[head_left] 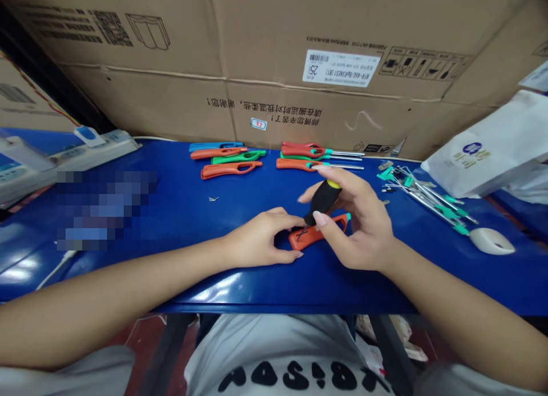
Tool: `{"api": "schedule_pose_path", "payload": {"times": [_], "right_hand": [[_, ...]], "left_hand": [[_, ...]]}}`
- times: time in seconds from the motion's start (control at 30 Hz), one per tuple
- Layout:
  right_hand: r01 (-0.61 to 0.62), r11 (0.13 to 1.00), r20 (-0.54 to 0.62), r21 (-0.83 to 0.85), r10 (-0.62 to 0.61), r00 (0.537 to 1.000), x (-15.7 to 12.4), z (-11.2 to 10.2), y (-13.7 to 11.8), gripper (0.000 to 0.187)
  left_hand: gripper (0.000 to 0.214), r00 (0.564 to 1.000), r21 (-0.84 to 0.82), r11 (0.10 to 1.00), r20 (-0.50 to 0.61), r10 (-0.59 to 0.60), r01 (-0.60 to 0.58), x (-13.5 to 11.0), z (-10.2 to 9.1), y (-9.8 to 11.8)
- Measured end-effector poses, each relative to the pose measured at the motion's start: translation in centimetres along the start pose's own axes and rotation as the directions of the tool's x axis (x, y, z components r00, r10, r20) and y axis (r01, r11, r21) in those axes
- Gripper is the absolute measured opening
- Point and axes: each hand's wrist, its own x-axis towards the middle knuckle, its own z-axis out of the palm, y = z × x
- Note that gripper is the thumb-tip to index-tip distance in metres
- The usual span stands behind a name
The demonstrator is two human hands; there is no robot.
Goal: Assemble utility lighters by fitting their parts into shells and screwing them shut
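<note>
Cardboard boxes (pixel 274 53) wall off the far side of the blue table (pixel 171 225). A white bag (pixel 488 150) lies far right and a power strip (pixel 64 156) far left. Near the middle of the table, the left hand (pixel 261 242) rests palm down, its fingers closed on the left end of an orange casing (pixel 310 239) that lies flat. The right hand (pixel 363 225) has its fingers clamped around a black-handled screwdriver (pixel 323 201), which is tilted with its tip down on the casing. Coloured handles (pixel 231 156) lie in rows at the far centre. A bundle of metal rods (pixel 428 196) lies to the right, with a white oval object (pixel 492 241) nearer. A small metal piece (pixel 214 199) lies left of centre.
</note>
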Motion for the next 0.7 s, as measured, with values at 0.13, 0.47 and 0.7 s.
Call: {"api": "schedule_pose_path", "payload": {"times": [0.13, 0.47, 0.7], "right_hand": [[0.097, 0.975, -0.059, -0.201, -0.11, 0.992, 0.1, -0.3, 0.3, 0.059], [0.096, 0.981, -0.021, -0.168, -0.101, 0.995, 0.3, -1.0, 0.0, 0.049], [0.029, 0.992, 0.145, -0.125, -0.01, 0.989, 0.8, -1.7, -0.7, 0.052]], "left_hand": [[0.035, 0.995, 0.003, 0.995, 0.033, 0.096, -0.096, 0.0, -0.2, -0.4], [0.031, 0.973, 0.033, 0.982, 0.148, 0.177, -0.184, -0.1, -0.6, -0.7], [0.022, 0.974, 0.022, 0.981, 0.122, 0.191, -0.195, 0.1, -0.6, -0.7]]}}
